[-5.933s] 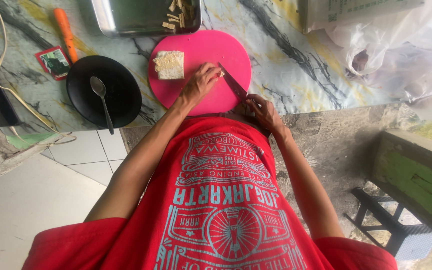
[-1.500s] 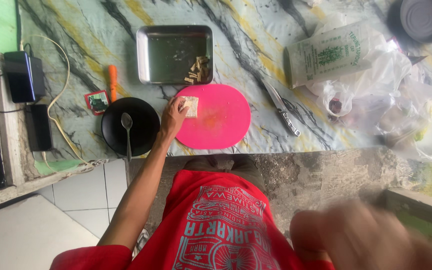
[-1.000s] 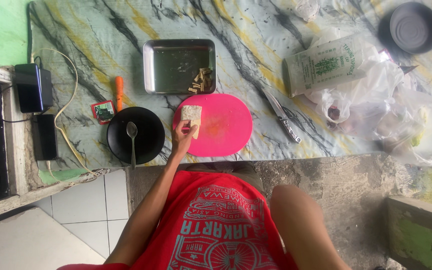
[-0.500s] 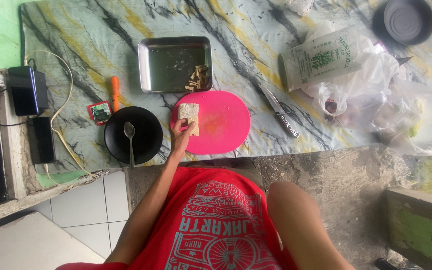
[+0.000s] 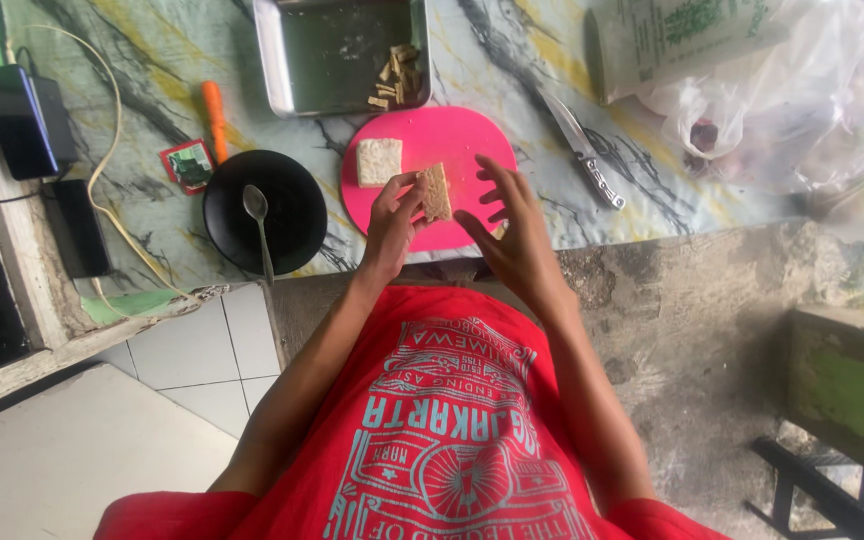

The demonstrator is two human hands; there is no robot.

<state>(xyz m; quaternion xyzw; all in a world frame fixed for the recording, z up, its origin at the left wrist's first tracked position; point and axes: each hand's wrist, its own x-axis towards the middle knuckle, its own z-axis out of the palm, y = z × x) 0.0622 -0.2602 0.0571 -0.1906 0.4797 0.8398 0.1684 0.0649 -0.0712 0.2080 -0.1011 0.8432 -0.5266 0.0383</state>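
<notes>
Marbled counter (image 5: 152,60), metal tray (image 5: 342,50) at its far edge, pink cutting board (image 5: 452,150) at the near edge. Left hand (image 5: 392,215) pinches a tempeh slice (image 5: 436,191) above the board; right hand (image 5: 512,225), fingers spread, holds nothing. Tempeh block (image 5: 379,161) lies on the board's left side.

Soft, even daylight, no hard shadows. Plastic bags (image 5: 802,110) at top right look a bit overexposed. Pic sharp; edges bend w/ wide lens.
</notes>
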